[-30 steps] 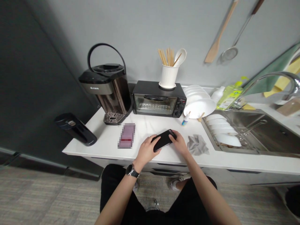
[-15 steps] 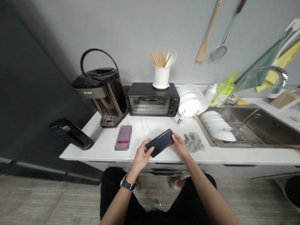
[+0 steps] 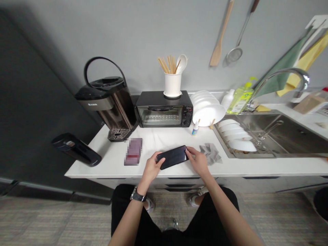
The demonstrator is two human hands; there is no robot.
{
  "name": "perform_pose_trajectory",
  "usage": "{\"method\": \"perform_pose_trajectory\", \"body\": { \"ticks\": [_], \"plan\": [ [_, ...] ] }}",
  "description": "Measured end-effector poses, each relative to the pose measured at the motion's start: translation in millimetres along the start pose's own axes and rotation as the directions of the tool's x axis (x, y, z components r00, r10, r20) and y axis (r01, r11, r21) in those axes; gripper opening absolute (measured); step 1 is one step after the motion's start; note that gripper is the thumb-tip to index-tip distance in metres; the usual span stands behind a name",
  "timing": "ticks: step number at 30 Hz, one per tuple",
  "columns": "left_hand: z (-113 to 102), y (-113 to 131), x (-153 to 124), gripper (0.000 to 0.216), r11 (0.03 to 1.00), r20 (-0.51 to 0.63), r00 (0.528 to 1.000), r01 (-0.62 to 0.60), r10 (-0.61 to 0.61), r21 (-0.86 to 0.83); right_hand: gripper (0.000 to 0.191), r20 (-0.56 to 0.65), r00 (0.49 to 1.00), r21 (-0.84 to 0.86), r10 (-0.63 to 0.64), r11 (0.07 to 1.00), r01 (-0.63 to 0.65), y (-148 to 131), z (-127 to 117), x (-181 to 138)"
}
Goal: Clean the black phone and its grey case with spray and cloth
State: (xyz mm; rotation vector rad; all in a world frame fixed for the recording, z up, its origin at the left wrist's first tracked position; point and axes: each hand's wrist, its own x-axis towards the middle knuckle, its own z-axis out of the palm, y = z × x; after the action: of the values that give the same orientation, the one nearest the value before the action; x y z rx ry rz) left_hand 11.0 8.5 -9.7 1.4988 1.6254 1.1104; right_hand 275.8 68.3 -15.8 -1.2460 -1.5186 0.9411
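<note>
A black smartphone [image 3: 173, 157] is held lengthwise between both hands above the front of the white counter [image 3: 107, 164]. My left hand [image 3: 153, 165] grips its left end, thumb on the screen and fingers at the edge behind. At the other end my right hand [image 3: 197, 161] pinches the phone, its thumb on the screen side. Just right of that hand lies a crumpled grey cloth [image 3: 211, 153]. Left of my left hand is a blurred-out purple flat item [image 3: 133, 151]. Behind the phone stands a small bottle with a white top [image 3: 195, 128].
A dark thermos [image 3: 77, 149] and a hot water dispenser [image 3: 110, 106] stand at left. The toaster oven [image 3: 164, 111] at the back carries a utensil pot [image 3: 172, 84]. White plates [image 3: 208, 112], a soap bottle [image 3: 240, 99] and the sink [image 3: 289, 133] with stacked bowls [image 3: 239, 138] are at right.
The phone has turned to lie nearer level, its right end lower. My right thumb has moved onto its screen side. The whole view has shifted slightly.
</note>
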Motion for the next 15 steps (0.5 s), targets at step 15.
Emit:
{"method": "perform_pose_trajectory", "body": {
  "ticks": [15],
  "plan": [
    [20.8, 8.1, 0.8, 0.080, 0.783, 0.181, 0.911, -0.412, 0.371, 0.467, 0.041, -0.113, 0.971, -0.636, -0.210, 0.766, 0.092, 8.2, -44.9, -16.0]
  ]
}}
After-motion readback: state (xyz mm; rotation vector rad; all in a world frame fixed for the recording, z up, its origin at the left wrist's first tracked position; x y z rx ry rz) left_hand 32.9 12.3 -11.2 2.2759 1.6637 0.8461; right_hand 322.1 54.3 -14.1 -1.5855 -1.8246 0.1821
